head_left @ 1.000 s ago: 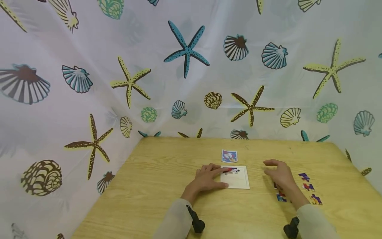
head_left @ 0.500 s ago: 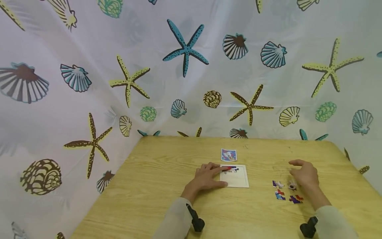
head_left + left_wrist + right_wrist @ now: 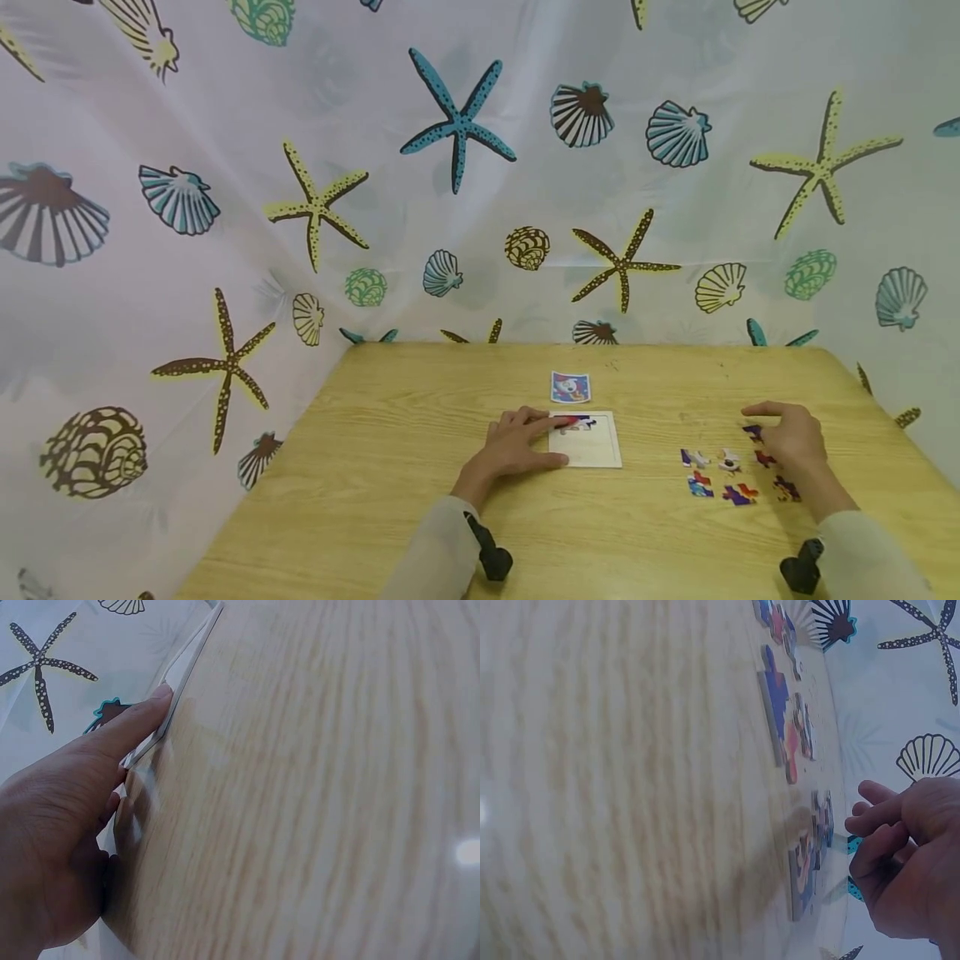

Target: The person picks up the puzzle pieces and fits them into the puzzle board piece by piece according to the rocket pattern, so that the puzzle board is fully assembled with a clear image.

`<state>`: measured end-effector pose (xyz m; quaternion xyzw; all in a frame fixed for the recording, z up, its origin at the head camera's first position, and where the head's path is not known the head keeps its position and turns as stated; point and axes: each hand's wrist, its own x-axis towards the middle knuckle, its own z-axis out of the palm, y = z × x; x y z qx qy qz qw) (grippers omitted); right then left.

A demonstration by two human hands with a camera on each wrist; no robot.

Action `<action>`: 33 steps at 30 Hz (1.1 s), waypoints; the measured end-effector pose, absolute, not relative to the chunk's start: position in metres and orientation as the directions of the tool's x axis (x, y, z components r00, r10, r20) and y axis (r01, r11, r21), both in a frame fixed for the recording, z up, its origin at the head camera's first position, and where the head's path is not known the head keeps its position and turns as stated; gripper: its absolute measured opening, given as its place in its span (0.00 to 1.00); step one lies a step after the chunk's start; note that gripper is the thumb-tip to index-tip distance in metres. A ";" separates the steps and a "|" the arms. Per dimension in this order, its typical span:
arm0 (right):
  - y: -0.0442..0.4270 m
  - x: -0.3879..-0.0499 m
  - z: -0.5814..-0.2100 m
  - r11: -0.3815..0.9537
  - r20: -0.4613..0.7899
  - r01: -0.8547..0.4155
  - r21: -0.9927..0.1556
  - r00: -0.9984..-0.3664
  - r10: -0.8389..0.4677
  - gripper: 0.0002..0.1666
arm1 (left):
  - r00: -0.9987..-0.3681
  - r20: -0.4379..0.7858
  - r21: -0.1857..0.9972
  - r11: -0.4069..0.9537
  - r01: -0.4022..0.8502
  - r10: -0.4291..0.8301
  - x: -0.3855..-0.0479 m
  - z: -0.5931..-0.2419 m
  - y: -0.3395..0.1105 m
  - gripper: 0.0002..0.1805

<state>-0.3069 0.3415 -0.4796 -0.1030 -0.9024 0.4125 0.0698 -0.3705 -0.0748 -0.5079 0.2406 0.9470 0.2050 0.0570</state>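
My left hand (image 3: 510,448) rests on the left side of a white puzzle tray (image 3: 602,452), its index finger by the joined pieces (image 3: 579,422) at the top and its thumb on the near left edge. In the left wrist view the thumb lies along the edge of the tray (image 3: 180,667). My right hand (image 3: 798,440) hovers over loose jigsaw pieces to the right, fingers loosely bent, nothing visibly held. It partly covers a dark purple piece (image 3: 753,432) and a red one (image 3: 764,458). From the right wrist, more pieces (image 3: 777,694) appear on the tabletop.
A small picture card (image 3: 571,387) with a white character lies behind the tray. More loose pieces (image 3: 739,494) lie between the tray and my right hand. A curtain (image 3: 420,208) printed with shells and starfish hangs around the wooden table (image 3: 420,400).
My right hand has moved right, off the nearer pieces and over the farther ones, uncovering several pieces. The left hand stays on the tray. The head view has shifted slightly.
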 end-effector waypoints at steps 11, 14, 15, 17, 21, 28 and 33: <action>0.353 -0.305 -0.485 0.614 -0.023 0.131 -0.779 -0.983 0.180 0.29 | -0.879 -0.003 0.427 0.795 0.431 0.478 -0.370 -0.510 -0.077 0.40; 0.353 -0.304 -0.483 0.635 -0.014 0.125 -0.762 -0.984 0.177 0.28 | -0.879 -0.007 0.419 0.799 0.431 0.477 -0.370 -0.511 -0.077 0.41; 0.353 -0.304 -0.482 0.630 -0.024 0.132 -0.766 -0.984 0.177 0.28 | -0.878 -0.002 0.422 0.796 0.434 0.479 -0.370 -0.510 -0.077 0.41; 0.354 -0.303 -0.481 0.634 -0.030 0.134 -0.762 -0.985 0.172 0.28 | -0.875 0.001 0.426 0.792 0.438 0.484 -0.369 -0.510 -0.077 0.41; 0.357 -0.304 -0.481 0.622 -0.055 0.137 -0.771 -0.987 0.149 0.27 | -0.873 -0.002 0.430 0.789 0.440 0.488 -0.368 -0.507 -0.077 0.41; 0.366 -0.311 -0.482 0.733 -0.009 0.069 -0.677 -0.996 0.085 0.22 | -0.878 0.007 0.441 0.787 0.432 0.479 -0.366 -0.504 -0.077 0.39; 0.371 -0.313 -0.484 0.773 -0.006 0.067 -0.631 -0.997 0.082 0.22 | -0.875 0.001 0.441 0.785 0.435 0.484 -0.366 -0.505 -0.077 0.39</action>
